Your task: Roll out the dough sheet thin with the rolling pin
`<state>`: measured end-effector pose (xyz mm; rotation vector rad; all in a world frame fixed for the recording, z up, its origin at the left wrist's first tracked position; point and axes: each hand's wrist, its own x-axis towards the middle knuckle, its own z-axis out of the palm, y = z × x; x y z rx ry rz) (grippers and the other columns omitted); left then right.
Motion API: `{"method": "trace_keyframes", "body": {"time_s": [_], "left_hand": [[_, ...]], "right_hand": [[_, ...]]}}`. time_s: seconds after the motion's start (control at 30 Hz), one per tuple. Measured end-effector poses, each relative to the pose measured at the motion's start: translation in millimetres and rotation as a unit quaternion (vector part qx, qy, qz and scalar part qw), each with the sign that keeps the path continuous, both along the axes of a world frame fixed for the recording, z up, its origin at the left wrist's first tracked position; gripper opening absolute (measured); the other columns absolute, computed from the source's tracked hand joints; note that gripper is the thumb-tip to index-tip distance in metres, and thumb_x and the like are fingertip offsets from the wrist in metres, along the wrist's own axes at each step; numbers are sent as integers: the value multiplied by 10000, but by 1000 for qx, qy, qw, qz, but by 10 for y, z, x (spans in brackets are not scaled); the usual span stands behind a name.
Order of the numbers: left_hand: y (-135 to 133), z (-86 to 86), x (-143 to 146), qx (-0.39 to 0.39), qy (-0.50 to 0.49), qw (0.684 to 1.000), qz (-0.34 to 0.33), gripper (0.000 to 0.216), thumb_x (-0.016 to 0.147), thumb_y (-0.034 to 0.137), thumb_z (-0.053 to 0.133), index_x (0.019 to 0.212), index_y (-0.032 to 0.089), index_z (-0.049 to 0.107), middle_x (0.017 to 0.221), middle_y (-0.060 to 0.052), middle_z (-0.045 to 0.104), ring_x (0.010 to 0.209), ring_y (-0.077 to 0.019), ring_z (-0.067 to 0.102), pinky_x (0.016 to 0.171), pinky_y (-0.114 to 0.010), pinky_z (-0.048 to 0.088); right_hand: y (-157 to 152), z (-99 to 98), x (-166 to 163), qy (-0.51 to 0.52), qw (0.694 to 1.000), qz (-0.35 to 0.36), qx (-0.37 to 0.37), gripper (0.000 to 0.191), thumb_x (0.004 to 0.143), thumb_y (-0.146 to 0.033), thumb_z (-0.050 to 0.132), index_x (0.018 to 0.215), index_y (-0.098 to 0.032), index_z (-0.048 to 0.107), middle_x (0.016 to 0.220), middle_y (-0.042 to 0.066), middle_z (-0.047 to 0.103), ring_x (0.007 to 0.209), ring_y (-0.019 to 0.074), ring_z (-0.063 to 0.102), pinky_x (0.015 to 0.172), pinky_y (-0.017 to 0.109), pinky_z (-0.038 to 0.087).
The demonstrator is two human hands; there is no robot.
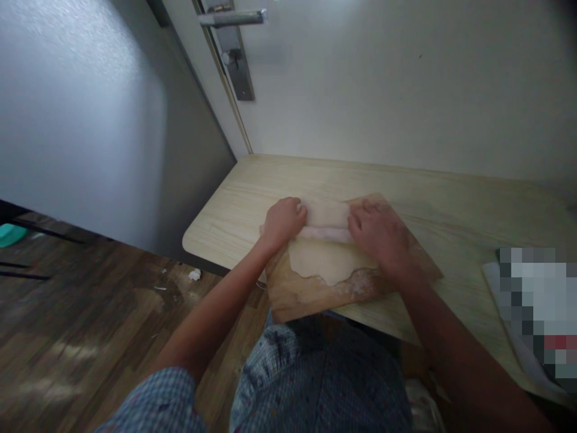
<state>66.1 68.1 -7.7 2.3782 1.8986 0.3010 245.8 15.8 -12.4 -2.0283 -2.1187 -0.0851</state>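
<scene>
A thin sheet of dough (331, 258) lies spread on a brown wooden board (293, 294), its near edge ragged. Across the dough runs a pale rolling pin (325, 234), dusted white, with its ends hidden under my hands. My left hand (285, 221) is closed over the pin's left end, fingers curled near the sheet's far left part. At the right end, my right hand (377, 233) is closed over the pin too, its fingertips close to the dough. White flour (360, 284) is scattered on the board's near side, below my right hand.
The board rests on a pale wood table (451, 210) and juts past its front edge toward my lap. A white door with a metal handle (232, 18) stands behind. At the right lies a blurred-out item (536, 300). White scraps (195, 275) litter the floor.
</scene>
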Motion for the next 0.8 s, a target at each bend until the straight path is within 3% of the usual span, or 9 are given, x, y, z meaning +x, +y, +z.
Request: {"method": "trace_keyframes", "body": {"time_s": [0.13,0.3,0.43,0.63,0.8], "left_hand": [[-293,-12,-32,27,40,999,-10,343,874,291,305,899,183,630,964,-78,672,926,-225,599,741,-324,470],[-755,-82,-158,88,53,992,-67,383,888,274,291,1119,134,562,1217,-108,577,1149,-238,502,969,-384,385],[-1036,-129,-260,88,45,993,-70,450,871,295,306,1186,63,527,1241,-143,561,1198,-255,469,996,-401,376],[-1196,-177,-297,84,42,993,-70,507,880,315,271,1214,15,508,1245,-180,549,1198,-271,474,986,-430,391],[-1070,-149,-241,73,55,994,-59,483,878,293,285,1257,65,479,1303,-150,505,1237,-272,429,987,-421,386]], "right_hand": [[-349,-59,-76,-14,999,-1,33,432,909,-272,271,1178,-130,578,1253,134,554,1099,281,533,896,441,408],[-864,-132,-145,-24,996,29,80,404,912,-293,328,1211,-139,552,1251,114,561,1105,258,534,927,411,396],[-1143,-153,-131,-14,992,69,105,392,904,-284,377,1228,-130,533,1274,102,544,1161,243,494,979,400,361],[-1233,-176,-92,11,988,92,126,384,907,-266,368,1212,-105,536,1292,96,528,1203,241,459,995,416,346],[-1064,-170,-76,21,990,87,111,381,910,-275,361,1209,-123,542,1306,86,515,1204,222,461,999,396,351]]}}
